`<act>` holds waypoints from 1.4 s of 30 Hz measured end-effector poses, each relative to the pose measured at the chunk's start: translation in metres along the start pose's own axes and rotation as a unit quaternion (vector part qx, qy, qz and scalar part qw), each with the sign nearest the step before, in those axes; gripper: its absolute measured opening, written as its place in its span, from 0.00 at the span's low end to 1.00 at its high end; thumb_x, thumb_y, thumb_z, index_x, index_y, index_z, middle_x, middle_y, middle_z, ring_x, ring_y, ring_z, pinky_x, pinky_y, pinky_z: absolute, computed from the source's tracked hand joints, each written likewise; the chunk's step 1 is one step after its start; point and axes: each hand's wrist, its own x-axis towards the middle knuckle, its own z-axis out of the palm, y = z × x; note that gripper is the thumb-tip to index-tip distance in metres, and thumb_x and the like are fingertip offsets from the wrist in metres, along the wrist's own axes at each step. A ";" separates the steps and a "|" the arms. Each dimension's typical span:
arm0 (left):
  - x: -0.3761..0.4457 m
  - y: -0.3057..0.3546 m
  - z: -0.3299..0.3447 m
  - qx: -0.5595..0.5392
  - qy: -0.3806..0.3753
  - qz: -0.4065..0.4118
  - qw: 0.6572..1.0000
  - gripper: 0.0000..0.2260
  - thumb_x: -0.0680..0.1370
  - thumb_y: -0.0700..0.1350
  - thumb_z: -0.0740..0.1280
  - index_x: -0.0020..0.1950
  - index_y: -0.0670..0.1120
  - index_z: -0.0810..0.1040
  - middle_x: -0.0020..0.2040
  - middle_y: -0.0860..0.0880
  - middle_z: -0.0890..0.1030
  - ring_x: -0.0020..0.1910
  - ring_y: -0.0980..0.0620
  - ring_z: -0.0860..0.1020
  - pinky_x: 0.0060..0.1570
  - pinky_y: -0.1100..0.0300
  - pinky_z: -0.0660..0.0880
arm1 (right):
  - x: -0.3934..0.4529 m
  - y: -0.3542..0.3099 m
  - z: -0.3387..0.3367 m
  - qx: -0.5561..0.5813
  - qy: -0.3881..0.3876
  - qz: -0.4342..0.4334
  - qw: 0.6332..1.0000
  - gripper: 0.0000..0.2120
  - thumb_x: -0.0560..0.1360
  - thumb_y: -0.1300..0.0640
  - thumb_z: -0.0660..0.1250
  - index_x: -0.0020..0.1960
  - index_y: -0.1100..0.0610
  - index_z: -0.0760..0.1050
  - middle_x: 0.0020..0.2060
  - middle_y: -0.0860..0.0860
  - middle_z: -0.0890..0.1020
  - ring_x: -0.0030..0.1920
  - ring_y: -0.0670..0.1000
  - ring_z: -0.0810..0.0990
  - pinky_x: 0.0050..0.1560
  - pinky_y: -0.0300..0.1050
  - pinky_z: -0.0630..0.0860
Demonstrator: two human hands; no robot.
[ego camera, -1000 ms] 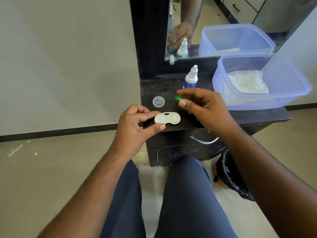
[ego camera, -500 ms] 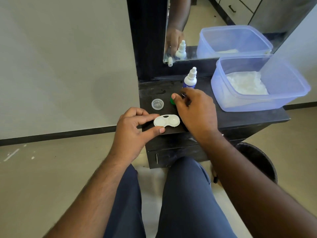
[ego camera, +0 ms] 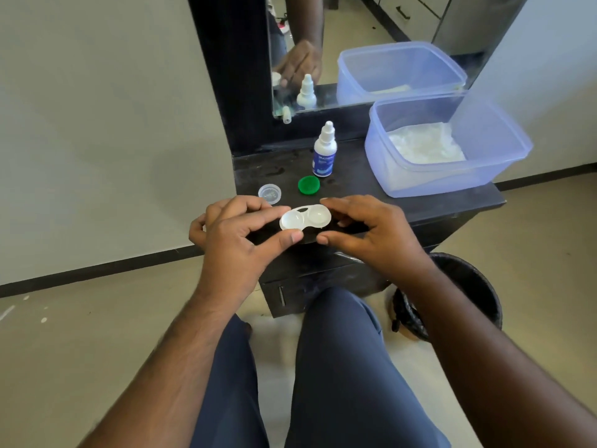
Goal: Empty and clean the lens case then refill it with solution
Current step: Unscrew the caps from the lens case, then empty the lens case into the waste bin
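A white two-well lens case (ego camera: 305, 218) with both wells uncovered is held over the front edge of the black cabinet top (ego camera: 355, 189). My left hand (ego camera: 232, 234) pinches its left end between index finger and thumb. My right hand (ego camera: 371, 231) curls round its right end, index finger above and thumb below. A green cap (ego camera: 308, 184) and a clear cap (ego camera: 269, 192) lie on the cabinet behind the case. The white solution bottle (ego camera: 324, 153) with a blue label stands upright behind the green cap.
A translucent blue tub (ego camera: 452, 185) holding white tissue (ego camera: 423, 145) fills the right of the cabinet top. A black bin (ego camera: 468, 286) sits on the floor at the right. A mirror (ego camera: 355, 27) rises behind. My knees are below the drawer front.
My right hand has set the green cap down on the cabinet beside the clear cap and has come back to the right end of the case. My left hand kept its hold.
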 end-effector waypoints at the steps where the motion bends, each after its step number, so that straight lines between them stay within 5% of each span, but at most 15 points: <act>1: 0.000 0.004 0.001 -0.008 -0.006 0.007 1.000 0.16 0.65 0.68 0.66 0.51 0.68 0.77 0.50 0.66 0.75 0.60 0.58 0.69 0.61 0.50 0.59 | -0.003 0.001 -0.002 0.042 0.003 0.009 0.999 0.24 0.67 0.54 0.77 0.62 0.53 0.77 0.52 0.47 0.82 0.51 0.48 0.80 0.54 0.48 0.79; 5: 0.001 0.021 0.012 -0.077 -0.039 0.061 0.994 0.18 0.67 0.65 0.69 0.55 0.64 0.80 0.48 0.62 0.76 0.55 0.50 0.75 0.55 0.38 0.69 | -0.021 0.006 -0.014 0.234 0.042 0.046 0.970 0.21 0.66 0.62 0.76 0.58 0.53 0.78 0.48 0.48 0.85 0.50 0.50 0.83 0.51 0.42 0.80; 10: -0.002 0.053 0.041 -0.112 -0.092 0.112 0.983 0.19 0.67 0.60 0.73 0.56 0.57 0.81 0.46 0.57 0.76 0.50 0.50 0.77 0.52 0.40 0.73 | -0.059 0.025 -0.031 0.367 0.127 0.096 0.917 0.20 0.65 0.65 0.74 0.56 0.59 0.79 0.46 0.51 0.86 0.48 0.51 0.84 0.50 0.43 0.80; 15: -0.003 0.095 0.077 -0.155 -0.204 0.123 0.959 0.16 0.67 0.47 0.79 0.54 0.49 0.84 0.47 0.52 0.77 0.46 0.58 0.76 0.46 0.69 0.72 | -0.097 0.055 -0.056 0.431 0.191 0.118 0.874 0.22 0.63 0.54 0.80 0.55 0.57 0.81 0.48 0.59 0.85 0.49 0.58 0.83 0.53 0.52 0.79; 19: 0.002 0.129 0.110 -0.134 -0.270 0.171 0.938 0.15 0.68 0.49 0.78 0.53 0.48 0.85 0.47 0.49 0.79 0.44 0.53 0.77 0.43 0.62 0.75 | -0.123 0.074 -0.080 0.488 0.243 0.116 0.830 0.20 0.63 0.59 0.78 0.55 0.58 0.81 0.48 0.60 0.84 0.47 0.56 0.84 0.48 0.45 0.80; 25: 0.011 0.176 0.154 -0.083 -0.305 0.247 0.916 0.16 0.69 0.50 0.77 0.54 0.48 0.84 0.47 0.50 0.79 0.45 0.55 0.76 0.43 0.69 0.72 | -0.149 0.100 -0.110 0.528 0.311 0.109 0.783 0.16 0.65 0.64 0.74 0.53 0.56 0.82 0.47 0.59 0.84 0.46 0.55 0.84 0.47 0.43 0.81; 28: 0.019 0.190 0.174 0.007 -0.304 0.276 0.912 0.24 0.69 0.53 0.76 0.63 0.46 0.80 0.55 0.47 0.80 0.53 0.50 0.77 0.54 0.57 0.75 | -0.160 0.122 -0.121 0.521 0.357 0.131 0.764 0.17 0.64 0.64 0.75 0.53 0.57 0.82 0.47 0.59 0.84 0.47 0.55 0.83 0.46 0.43 0.81; 32: 0.031 0.200 0.201 0.145 -0.277 0.308 0.899 0.22 0.74 0.50 0.72 0.65 0.42 0.76 0.58 0.42 0.79 0.58 0.41 0.76 0.56 0.46 0.75 | -0.179 0.159 -0.131 0.476 0.374 0.182 0.775 0.19 0.64 0.66 0.75 0.54 0.60 0.79 0.48 0.60 0.84 0.50 0.57 0.82 0.51 0.48 0.80; 37: 0.038 0.205 0.218 0.215 -0.225 0.289 0.906 0.07 0.77 0.39 0.66 0.51 0.39 0.82 0.49 0.41 0.81 0.46 0.39 0.79 0.47 0.50 0.76 | -0.189 0.194 -0.136 0.378 0.337 0.266 0.820 0.18 0.67 0.73 0.72 0.55 0.61 0.78 0.45 0.55 0.86 0.48 0.53 0.84 0.52 0.46 0.80; 42: 0.045 0.206 0.225 0.244 -0.203 0.260 0.912 0.08 0.74 0.32 0.67 0.48 0.41 0.83 0.46 0.40 0.82 0.42 0.38 0.79 0.41 0.54 0.72 | -0.186 0.224 -0.138 0.319 0.264 0.331 0.848 0.18 0.69 0.72 0.72 0.53 0.55 0.79 0.41 0.51 0.86 0.44 0.50 0.84 0.54 0.47 0.80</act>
